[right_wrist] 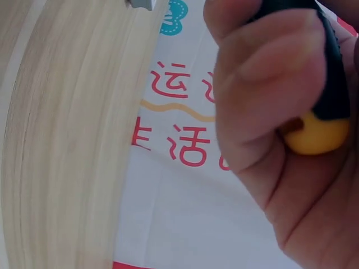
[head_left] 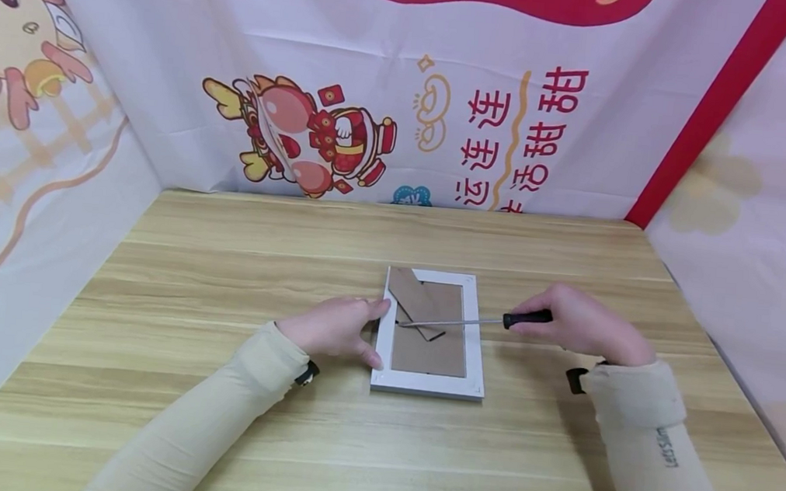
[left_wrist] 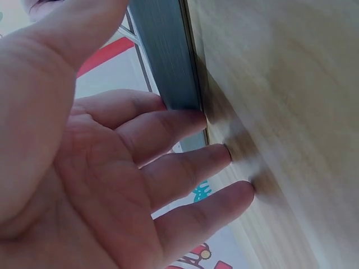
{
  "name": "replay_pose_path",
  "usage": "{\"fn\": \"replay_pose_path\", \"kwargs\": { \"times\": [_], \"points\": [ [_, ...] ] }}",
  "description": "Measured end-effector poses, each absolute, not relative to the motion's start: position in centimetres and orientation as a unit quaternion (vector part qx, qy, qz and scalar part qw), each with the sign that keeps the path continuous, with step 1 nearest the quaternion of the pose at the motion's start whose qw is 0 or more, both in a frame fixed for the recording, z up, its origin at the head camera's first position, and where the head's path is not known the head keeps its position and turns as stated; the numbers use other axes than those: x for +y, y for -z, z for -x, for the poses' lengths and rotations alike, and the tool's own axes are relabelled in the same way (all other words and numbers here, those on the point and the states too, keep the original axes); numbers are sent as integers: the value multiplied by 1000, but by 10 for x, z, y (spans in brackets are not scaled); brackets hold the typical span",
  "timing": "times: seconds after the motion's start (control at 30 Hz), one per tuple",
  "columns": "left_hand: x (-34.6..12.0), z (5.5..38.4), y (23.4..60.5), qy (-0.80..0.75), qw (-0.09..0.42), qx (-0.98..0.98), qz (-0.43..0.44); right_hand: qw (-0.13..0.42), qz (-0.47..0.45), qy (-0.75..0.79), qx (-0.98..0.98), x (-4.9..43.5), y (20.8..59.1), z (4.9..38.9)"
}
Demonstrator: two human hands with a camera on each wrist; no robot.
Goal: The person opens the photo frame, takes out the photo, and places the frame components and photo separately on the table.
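A white picture frame [head_left: 475,362] lies face down on the table, its brown backing board [head_left: 425,360] and slanted stand leg [head_left: 411,294] uppermost. My left hand [head_left: 338,325] rests at its left side, thumb on the lower left border and fingertips by the edge. In the left wrist view, the extended fingers [left_wrist: 185,168] touch the frame's side [left_wrist: 168,61] and the tabletop. My right hand [head_left: 586,325] grips a screwdriver [head_left: 525,319] by its black handle, whose yellow end [right_wrist: 320,137] shows in the right wrist view. The shaft crosses the backing, its tip near a dark tab at the left inner edge.
The wood-grain table [head_left: 260,242] extends around the frame. A printed cloth [head_left: 355,32] hangs along its back edge, with more cloth walls [head_left: 754,207] on both sides.
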State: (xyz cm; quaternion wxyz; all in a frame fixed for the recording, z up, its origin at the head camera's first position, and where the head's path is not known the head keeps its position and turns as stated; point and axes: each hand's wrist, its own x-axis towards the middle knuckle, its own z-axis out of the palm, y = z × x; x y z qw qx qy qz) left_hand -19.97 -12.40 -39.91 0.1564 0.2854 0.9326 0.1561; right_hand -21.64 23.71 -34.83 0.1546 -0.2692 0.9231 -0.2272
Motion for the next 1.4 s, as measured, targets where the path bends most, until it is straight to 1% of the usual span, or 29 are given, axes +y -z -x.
{"fn": "replay_pose_path", "kwargs": {
  "times": [0.23,0.33,0.43,0.6,0.67,0.87,1.0,1.1,1.2,1.4],
  "points": [
    [-121,198,398,-144,148,935,-288,202,210,250,923,230,339,208],
    [-121,198,397,-143,144,934,-293,201,206,239,927,226,332,203],
    [-121,198,397,-142,141,934,-296,174,229,214,934,222,326,199],
    [-121,198,396,-141,143,933,-299,94,303,162,934,211,314,190],
    [-121,198,396,-141,145,932,-300,78,320,141,934,202,305,186],
    [-121,197,396,-146,145,933,-297,63,357,73,929,164,268,180],
    [-122,197,397,-149,144,933,-295,63,370,42,926,151,256,182],
    [-122,197,398,-151,145,933,-293,72,366,44,927,157,258,186],
    [-121,197,397,-154,144,932,-294,62,365,62,927,177,269,189],
    [-122,196,395,-151,143,933,-293,-2,356,125,926,221,308,185]
  ]
}}
